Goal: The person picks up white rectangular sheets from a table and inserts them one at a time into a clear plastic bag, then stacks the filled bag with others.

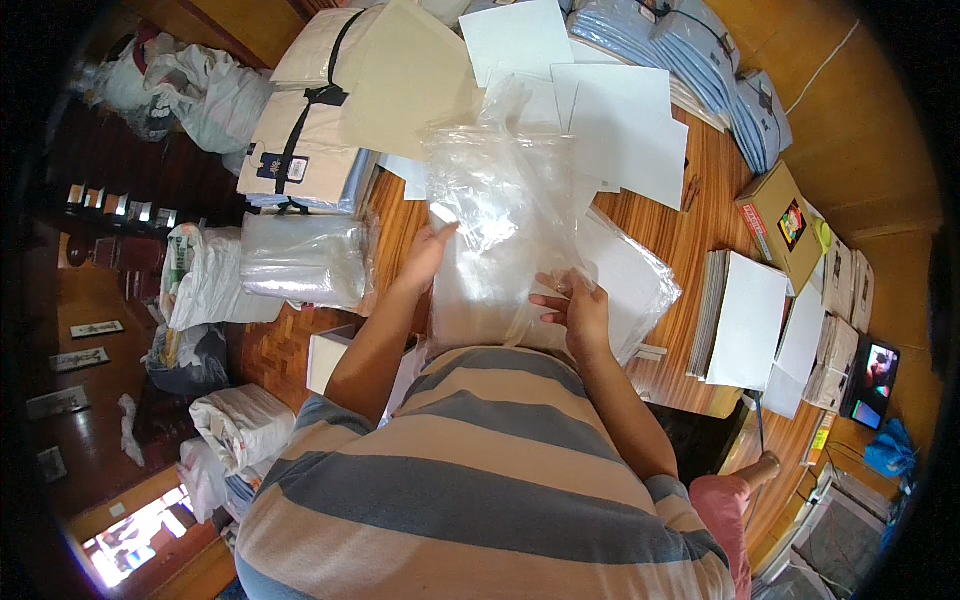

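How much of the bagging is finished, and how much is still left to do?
Done, it seems: folded blue garments in clear bags are stacked at the far end of the table. In hand: the left hand and right hand hold a clear plastic bag open, with nothing visibly inside yet. Probably left: loose white cardboard sheets lie spread on the wooden table, and a pile of empty bags waits at the left.

Bare wood strip [690, 250] free; white sheets [620, 130], bag stack [300, 260] flank.
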Demonstrator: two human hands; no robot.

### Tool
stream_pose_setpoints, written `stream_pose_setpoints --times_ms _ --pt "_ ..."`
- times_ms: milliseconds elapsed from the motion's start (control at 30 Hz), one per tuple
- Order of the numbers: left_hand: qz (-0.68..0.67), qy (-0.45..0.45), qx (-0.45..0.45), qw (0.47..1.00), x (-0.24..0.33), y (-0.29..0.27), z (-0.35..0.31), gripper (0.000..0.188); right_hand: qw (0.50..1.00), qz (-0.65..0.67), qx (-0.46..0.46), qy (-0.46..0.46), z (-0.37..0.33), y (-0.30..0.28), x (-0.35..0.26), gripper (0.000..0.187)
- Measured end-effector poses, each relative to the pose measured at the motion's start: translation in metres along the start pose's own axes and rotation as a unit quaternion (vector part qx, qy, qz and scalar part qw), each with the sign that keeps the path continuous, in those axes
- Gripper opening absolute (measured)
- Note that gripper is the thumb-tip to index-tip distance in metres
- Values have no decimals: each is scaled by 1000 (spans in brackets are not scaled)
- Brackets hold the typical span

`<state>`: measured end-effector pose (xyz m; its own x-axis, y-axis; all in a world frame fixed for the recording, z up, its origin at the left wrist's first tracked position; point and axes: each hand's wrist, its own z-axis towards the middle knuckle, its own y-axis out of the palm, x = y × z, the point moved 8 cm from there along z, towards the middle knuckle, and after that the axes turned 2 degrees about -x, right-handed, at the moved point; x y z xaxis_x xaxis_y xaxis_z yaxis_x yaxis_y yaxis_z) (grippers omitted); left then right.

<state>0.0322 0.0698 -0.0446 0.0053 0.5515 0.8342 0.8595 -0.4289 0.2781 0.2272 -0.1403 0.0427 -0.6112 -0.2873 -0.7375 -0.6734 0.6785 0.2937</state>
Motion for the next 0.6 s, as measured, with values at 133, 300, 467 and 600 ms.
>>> stream_pose_setpoints --times_ms 133,300,467,600 --pt "-16 25 13 999 10 6 -6 45 996 -74 -50 25 -3 5 21 41" --pt "166 148 50 974 24 11 -16 53 928 -334 -161 47 -15 5 -2 51" --pt "176 145 42 973 26 15 -16 51 871 -463 -79 -145 10 30 -102 73" --pt "183 117 17 976 29 18 -12 48 711 -679 -2 -183 52 78 -132 54"
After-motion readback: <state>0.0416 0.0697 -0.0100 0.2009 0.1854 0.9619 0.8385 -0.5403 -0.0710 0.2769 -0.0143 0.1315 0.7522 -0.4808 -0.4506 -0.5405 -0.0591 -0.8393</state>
